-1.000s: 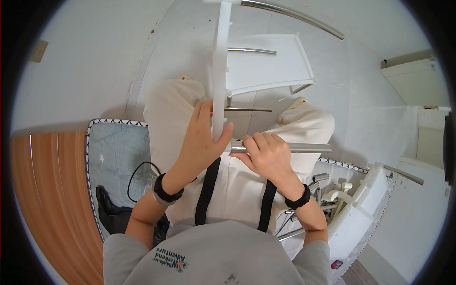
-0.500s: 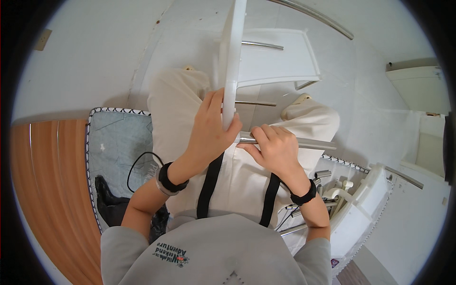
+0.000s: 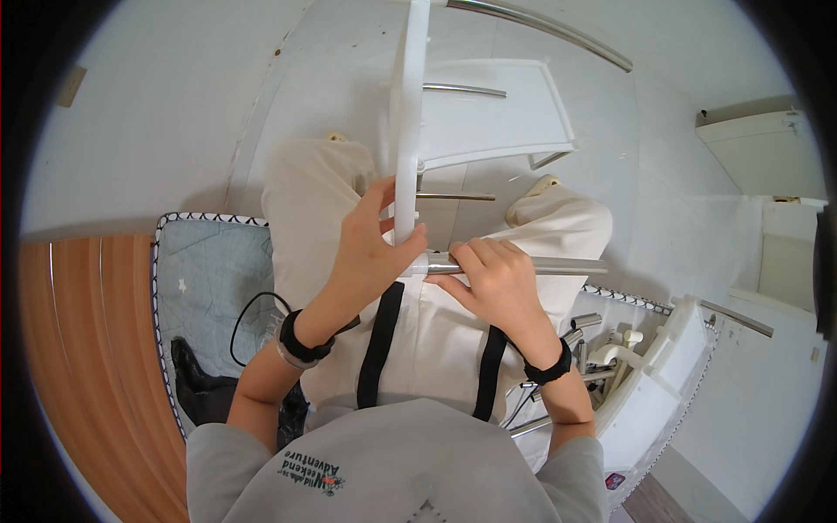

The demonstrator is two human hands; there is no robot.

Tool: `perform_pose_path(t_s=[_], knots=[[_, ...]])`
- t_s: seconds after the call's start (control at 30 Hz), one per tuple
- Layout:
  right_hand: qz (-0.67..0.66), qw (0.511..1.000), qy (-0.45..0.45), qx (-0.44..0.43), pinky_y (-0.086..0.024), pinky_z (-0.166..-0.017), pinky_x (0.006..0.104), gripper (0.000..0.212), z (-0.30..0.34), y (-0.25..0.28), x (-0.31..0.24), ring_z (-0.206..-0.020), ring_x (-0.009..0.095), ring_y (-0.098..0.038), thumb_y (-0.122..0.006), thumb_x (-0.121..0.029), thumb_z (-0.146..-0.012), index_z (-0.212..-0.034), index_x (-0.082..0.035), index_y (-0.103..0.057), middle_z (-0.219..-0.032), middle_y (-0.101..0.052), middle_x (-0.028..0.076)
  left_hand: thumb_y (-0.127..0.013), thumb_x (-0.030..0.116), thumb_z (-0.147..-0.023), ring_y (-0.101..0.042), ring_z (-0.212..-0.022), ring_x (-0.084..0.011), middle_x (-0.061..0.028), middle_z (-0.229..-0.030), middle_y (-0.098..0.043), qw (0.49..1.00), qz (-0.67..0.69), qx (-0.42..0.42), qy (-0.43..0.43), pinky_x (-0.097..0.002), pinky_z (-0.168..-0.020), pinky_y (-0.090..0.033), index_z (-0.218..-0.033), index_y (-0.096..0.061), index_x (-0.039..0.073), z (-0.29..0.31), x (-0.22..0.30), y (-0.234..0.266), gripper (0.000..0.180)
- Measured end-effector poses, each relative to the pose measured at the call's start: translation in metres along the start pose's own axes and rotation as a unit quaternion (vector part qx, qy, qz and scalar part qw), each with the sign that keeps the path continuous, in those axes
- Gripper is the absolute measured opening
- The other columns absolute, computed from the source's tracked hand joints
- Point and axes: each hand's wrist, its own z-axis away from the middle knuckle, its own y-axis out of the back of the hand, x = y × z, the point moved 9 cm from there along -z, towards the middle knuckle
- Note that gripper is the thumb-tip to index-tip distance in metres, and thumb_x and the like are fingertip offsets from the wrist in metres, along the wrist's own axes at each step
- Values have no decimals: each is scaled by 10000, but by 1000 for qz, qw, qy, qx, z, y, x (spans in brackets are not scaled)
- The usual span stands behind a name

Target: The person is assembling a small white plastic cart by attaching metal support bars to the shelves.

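Observation:
My left hand (image 3: 373, 246) is closed around the near end of a white plastic shelf panel (image 3: 408, 122), which stands on edge between my legs. My right hand (image 3: 495, 281) wraps round a shiny metal tube (image 3: 571, 266) that points out to the right. The tube's left end meets a short white socket (image 3: 418, 264) at the panel's near corner; how deep it sits is hard to see. Two thinner-looking metal tubes, one of them a lower tube (image 3: 462, 196), extend right from beside the panel farther off.
A second white shelf (image 3: 497, 126) lies beyond on the tiled floor. At far right of it is a long metal tube (image 3: 549, 33). To my right lie loose tubes (image 3: 586, 322), white fittings (image 3: 617, 352) and more white panels (image 3: 641, 401). A black bag (image 3: 205, 383) rests on the grey mat (image 3: 214, 288).
The panel, both hands and the tube sit slightly farther left in view, along with the surroundings. More of the white socket shows between my hands. Both hands keep their holds.

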Motion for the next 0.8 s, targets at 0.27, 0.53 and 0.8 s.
perform_pose_path(t_s=[0.27,0.53,0.8], knots=[[16,1000,-7,-7,-401,-615,312,288,7,7,9,-672,202,-529,-693,-257,-642,-787,-60,-542,-685,-508,41,-634,36,-676,-516,-1082,-254,-173,-1107,-545,999,44,20,16,-333,-805,-496,-1148,-449,-26,-2,-8,6,510],[92,987,-130,34,-384,-739,363,292,58,42,73,-758,240,-524,-699,-98,-565,-810,-55,-546,-775,-546,55,-638,36,-678,-524,-1068,-232,-167,-1088,-553,999,40,29,10,-317,-797,-499,-1134,-447,-36,-11,-6,23,500],[87,988,-121,27,-397,-786,379,288,48,29,60,-763,248,-525,-677,-80,-570,-823,-53,-541,-748,-527,58,-633,34,-681,-514,-1077,-232,-174,-1085,-549,999,32,28,4,-321,-803,-495,-1137,-439,-38,-8,-8,16,501]])
